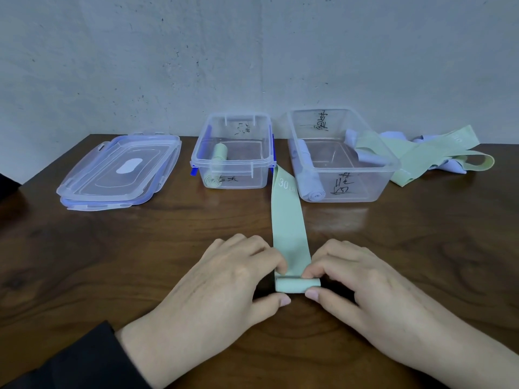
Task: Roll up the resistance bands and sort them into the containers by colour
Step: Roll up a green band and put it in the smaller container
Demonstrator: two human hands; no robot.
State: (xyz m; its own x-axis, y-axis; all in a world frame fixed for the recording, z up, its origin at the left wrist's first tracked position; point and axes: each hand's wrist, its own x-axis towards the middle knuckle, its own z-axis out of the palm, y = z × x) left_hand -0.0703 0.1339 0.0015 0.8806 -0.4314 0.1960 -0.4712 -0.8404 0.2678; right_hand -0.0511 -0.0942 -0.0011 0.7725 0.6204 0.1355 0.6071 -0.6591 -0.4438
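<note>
A pale green resistance band (288,217) lies flat on the wooden table, running from between the two containers towards me. Its near end is wound into a small roll (295,284). My left hand (224,284) pinches the roll's left end and my right hand (362,284) pinches its right end, thumbs on the near side, fingers behind. The small clear container (233,167) with blue clips holds one rolled green band (217,158). The larger clear container (393,167) holds a rolled lilac band (307,175).
Two stacked clear lids (120,172) lie at the left. A loose heap of green and lilac bands (432,155) lies behind and to the right of the larger container. A grey wall stands behind the table.
</note>
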